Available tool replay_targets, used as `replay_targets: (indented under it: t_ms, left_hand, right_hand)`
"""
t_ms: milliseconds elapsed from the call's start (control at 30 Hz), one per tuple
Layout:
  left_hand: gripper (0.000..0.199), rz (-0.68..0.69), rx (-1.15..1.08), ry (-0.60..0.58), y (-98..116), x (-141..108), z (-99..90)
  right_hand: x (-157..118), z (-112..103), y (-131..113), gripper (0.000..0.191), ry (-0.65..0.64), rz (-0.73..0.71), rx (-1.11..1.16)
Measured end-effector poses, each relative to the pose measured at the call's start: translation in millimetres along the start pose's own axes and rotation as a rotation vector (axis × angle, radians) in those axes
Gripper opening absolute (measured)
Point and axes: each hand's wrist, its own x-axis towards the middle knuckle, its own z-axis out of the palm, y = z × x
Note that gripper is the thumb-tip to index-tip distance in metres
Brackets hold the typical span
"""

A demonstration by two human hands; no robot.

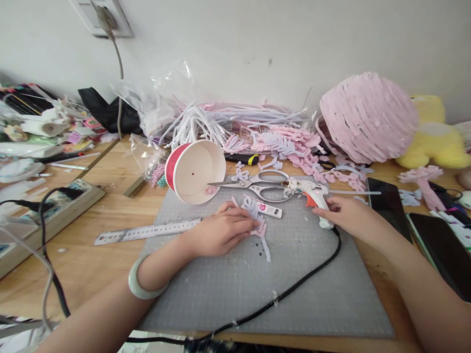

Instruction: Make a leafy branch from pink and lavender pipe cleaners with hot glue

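My left hand (224, 230) rests on the grey cutting mat (301, 294), its fingers closed over a pink and lilac fuzzy stem piece (263, 233) whose lower end sticks out to the right. At the mat's right side, my right hand (336, 213) has its fingers around the handle of a white glue gun (321, 208) with an orange trigger. The gun's nozzle end points left, over the handles of the metal scissors (257, 185). A small white packet (270, 211) lies just beyond my left fingers.
A tipped paper cup (200, 171) and a steel ruler (147, 231) are at the left. Fuzzy stems (250, 115) and a pink wrapped ball (368, 117) line the back. Phones (437, 250) lie at the right. A black cable (301, 282) crosses the mat.
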Motion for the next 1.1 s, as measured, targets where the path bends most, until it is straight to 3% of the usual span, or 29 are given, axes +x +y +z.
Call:
replay_targets:
  t_ms: [100,267,367,467,533,667,767,933,1100]
  left_hand:
    - [0.028,-0.062,-0.012,-0.01,-0.3,-0.7,-2.0]
    - [0.029,-0.077,-0.061,-0.004,-4.2,-0.8,-1.5]
    - [0.03,-0.072,-0.078,-0.013,-5.8,-0.9,-0.7]
    - [0.03,-0.081,-0.101,-0.027,-6.9,-1.8,-0.7]
    - [0.031,-0.091,-0.114,-0.034,-7.5,-2.4,-0.9]
    - [0.032,-0.076,-0.109,-0.037,-8.3,-2.6,-0.7]
    - [0.031,-0.076,-0.113,-0.036,-8.3,-1.7,-0.7]
    - [0.031,-0.083,-0.124,-0.039,-6.6,-1.6,-2.1]
    - [0.031,-0.091,-0.118,-0.048,-7.0,-2.7,-1.4]
  right_hand:
    - [-0.3,0.3,-2.8,0.033,0.013,0.089,0.113]
    - [-4.2,-7.2,-18.4,0.02,-0.027,0.178,0.752]
    - [-9.6,-14.5,-29.1,0.014,-0.048,0.114,1.028]
    - [-17.0,-16.2,-34.3,0.017,-0.066,0.019,1.155]
    - [-23.8,-13.0,-35.1,0.016,-0.045,-0.012,1.062]
    - [-39.3,1.5,-35.1,0.031,0.084,-0.026,0.467]
    - [-47.1,14.5,-35.3,0.029,0.168,-0.104,0.145]
    - [-50.2,26.0,-33.8,0.017,0.181,-0.255,-0.105]
    - [-52.3,26.0,-32.4,0.013,0.223,-0.262,-0.216]
